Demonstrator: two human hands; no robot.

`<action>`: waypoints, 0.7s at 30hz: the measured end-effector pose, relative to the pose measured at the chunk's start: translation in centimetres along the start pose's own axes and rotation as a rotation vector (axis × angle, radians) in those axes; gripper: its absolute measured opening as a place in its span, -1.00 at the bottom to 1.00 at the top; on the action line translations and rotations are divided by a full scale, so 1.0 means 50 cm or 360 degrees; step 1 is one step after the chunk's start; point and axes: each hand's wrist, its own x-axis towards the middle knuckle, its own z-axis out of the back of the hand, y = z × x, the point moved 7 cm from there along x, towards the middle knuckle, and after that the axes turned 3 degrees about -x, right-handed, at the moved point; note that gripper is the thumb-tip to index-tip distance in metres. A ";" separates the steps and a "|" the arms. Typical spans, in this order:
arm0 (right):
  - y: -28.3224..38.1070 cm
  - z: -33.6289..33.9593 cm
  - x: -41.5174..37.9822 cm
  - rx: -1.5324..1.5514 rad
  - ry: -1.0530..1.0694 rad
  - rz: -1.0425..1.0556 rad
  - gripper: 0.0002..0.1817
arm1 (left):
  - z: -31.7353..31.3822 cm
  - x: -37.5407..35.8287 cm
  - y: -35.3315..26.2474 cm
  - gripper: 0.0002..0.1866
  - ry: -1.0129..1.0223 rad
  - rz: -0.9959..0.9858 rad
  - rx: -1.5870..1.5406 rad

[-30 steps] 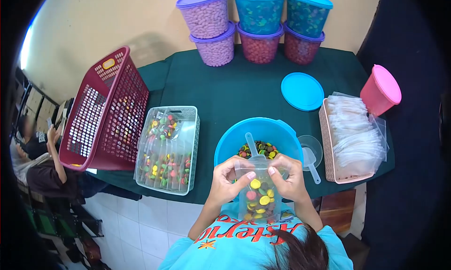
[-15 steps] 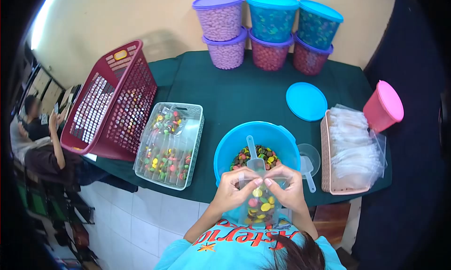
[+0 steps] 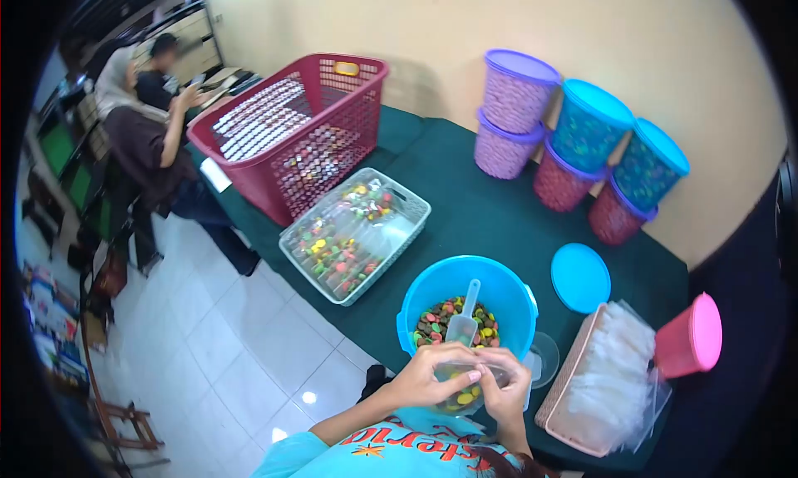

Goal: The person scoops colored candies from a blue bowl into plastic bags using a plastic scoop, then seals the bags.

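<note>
Close to the shirt, my left hand (image 3: 434,376) and my right hand (image 3: 504,388) pinch the top edge of a clear plastic bag (image 3: 460,397) between thumbs and fingers. Yellow and other coloured candies show inside the bag. Just beyond the hands is a blue tub (image 3: 424,278) holding brown, red, green and yellow candies. A clear scoop (image 3: 463,324) rests in those candies with its handle up. To the left, a pale basket (image 3: 399,253) holds filled candy bags. On the right, a pink basket (image 3: 555,395) holds a stack of clear bags.
A tall maroon basket (image 3: 274,166) stands at the back left. Lidded candy tubs (image 3: 594,129) are stacked by the wall. A blue lid (image 3: 580,278) and a pink container (image 3: 688,337) lie right. Two people (image 3: 137,137) are at the far left.
The view has turned left, so the table items appear shifted and tilted, and more floor and both people show. Both hands still pinch the bag's top; the bag is seen less fully.
</note>
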 end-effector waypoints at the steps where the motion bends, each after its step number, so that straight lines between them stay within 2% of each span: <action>1: 0.003 -0.004 0.001 0.0017 0.0015 -0.0001 -0.84 | 0.002 -0.007 -0.004 -0.79 -0.0055 0.0040 0.0046; 6: 0.001 -0.036 -0.006 0.0091 0.0193 0.0027 -0.84 | 0.020 -0.052 -0.015 -0.78 -0.0248 0.0240 0.0057; 12: 0.027 -0.083 -0.003 0.0121 0.0222 0.0037 -0.86 | 0.057 -0.070 -0.065 -0.80 -0.0270 0.0013 0.0241; 18: 0.036 -0.191 0.007 0.0126 0.0378 0.0049 -0.91 | 0.163 -0.130 -0.078 -0.84 -0.0422 0.0030 0.0301; 21: 0.060 -0.258 -0.002 0.0036 0.0363 0.0173 -0.92 | 0.218 -0.176 -0.084 -0.86 -0.0532 0.0015 0.0364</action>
